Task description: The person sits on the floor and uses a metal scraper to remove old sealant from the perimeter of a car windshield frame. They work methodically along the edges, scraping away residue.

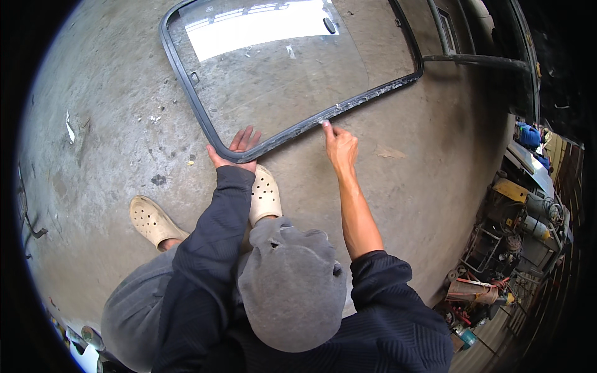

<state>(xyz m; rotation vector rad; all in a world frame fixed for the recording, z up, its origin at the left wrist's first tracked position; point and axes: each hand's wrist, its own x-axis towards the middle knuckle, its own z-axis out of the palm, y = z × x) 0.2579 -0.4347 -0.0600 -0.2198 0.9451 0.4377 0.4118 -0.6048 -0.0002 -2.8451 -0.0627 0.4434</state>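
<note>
A dark-framed window (pixel 198 110) with a clear glass pane (pixel 280 87) is tilted up in front of me. My left hand (pixel 242 140) holds its near left corner from beneath, fingers showing through the glass and thumb outside the frame. Along the near rail, the frame's surface is scuffed and flecked with pale residue. My right hand (pixel 342 148) is closed in a pinch, thumb and fingertips against the middle of that rail. Whatever sits between those fingertips is too small to make out. A small dark oval fitting (pixel 329 25) is on the glass.
Stained concrete floor (pixel 112 124) spreads around me, with white scraps at the left. My beige clogs (pixel 266 194) stand below the frame. A dark metal bar (pixel 479 59) extends beyond the window's right corner. Tools and machine parts (pixel 497 248) are heaped along the right side.
</note>
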